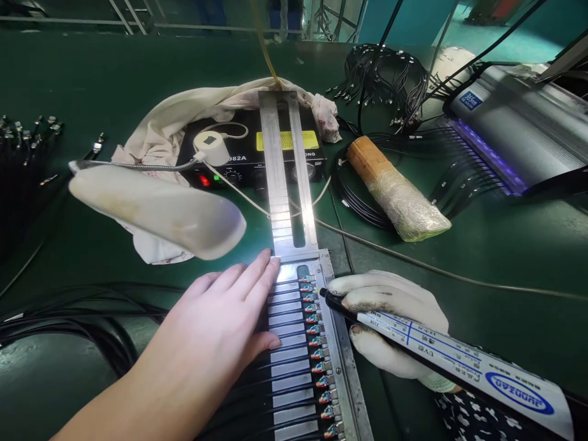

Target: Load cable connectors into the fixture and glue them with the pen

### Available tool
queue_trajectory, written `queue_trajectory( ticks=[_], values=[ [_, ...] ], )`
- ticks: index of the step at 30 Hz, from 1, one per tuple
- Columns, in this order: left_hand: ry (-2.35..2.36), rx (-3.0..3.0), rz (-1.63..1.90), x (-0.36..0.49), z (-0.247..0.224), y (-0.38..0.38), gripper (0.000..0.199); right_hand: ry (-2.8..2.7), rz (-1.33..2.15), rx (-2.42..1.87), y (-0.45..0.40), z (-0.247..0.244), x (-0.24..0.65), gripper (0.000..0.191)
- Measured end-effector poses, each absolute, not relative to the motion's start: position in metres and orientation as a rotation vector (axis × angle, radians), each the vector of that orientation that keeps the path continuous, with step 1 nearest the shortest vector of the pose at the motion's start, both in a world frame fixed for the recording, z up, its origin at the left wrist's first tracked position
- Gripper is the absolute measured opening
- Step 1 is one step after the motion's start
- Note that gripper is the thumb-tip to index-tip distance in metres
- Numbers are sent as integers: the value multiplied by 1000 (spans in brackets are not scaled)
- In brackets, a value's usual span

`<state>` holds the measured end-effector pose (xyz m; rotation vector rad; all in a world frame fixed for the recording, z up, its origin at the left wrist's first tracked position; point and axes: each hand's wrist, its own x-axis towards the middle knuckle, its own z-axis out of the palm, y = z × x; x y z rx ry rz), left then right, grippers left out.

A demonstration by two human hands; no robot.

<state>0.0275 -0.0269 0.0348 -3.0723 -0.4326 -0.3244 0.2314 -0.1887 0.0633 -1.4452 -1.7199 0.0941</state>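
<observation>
My bare left hand (225, 312) lies palm down over the left edge of a metal fixture (342, 361), its fingers pointing up toward the far end and its thumb apart. Several black cables (291, 366) lie in a row across the fixture, with exposed wires at their connectors. My right hand (397, 321), in a soiled white glove, is wrapped round a black tube with a UV glue label (441, 361). The tube's dark tip touches or hovers at a connector near the far end of the row; contact is too small to tell.
A white-shaded lamp (160, 208) hangs at the left. Behind the fixture is a black control box (239, 147) with a cloth (206, 101). A tape-wrapped roll (397, 190), cable bundles (386, 79) and a silver UV machine (523, 122) stand at the right.
</observation>
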Motion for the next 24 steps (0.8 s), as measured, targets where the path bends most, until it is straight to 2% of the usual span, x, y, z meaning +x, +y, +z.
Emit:
queue_trajectory(
  ticks=[15, 24],
  values=[
    [-414, -3047, -279, 30, 40, -26, 89, -1721, 92, -1415, -187, 66, 231, 15],
    [-384, -3050, -220, 30, 49, -27, 85, -1732, 92, -1418, -187, 65, 233, 20]
  ],
)
